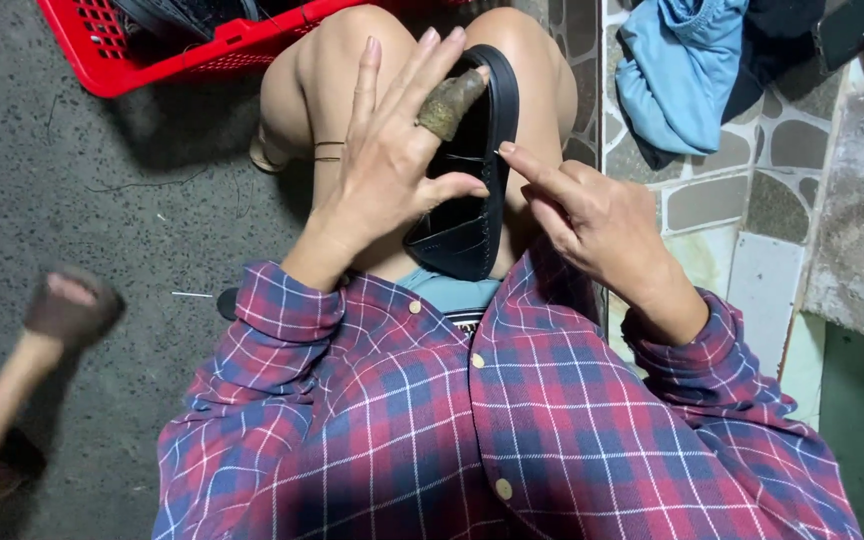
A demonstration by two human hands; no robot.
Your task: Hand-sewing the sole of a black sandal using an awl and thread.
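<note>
A black sandal lies sole-side toward me on my lap, wedged between my bare knees. My left hand is spread over its left side. The thumb presses on the sandal's upper, and one finger, wrapped in a worn brown finger guard, rests against the rim. The other fingers point up and apart. My right hand is at the sandal's right edge, where thumb and forefinger pinch a thin needle against the rim. I wear a red and blue plaid shirt.
A red plastic basket stands on the grey concrete floor at the top left. Blue cloth lies on the stone-patterned tiles at the top right. Another person's blurred hand reaches in from the left. A thin white stick lies on the floor.
</note>
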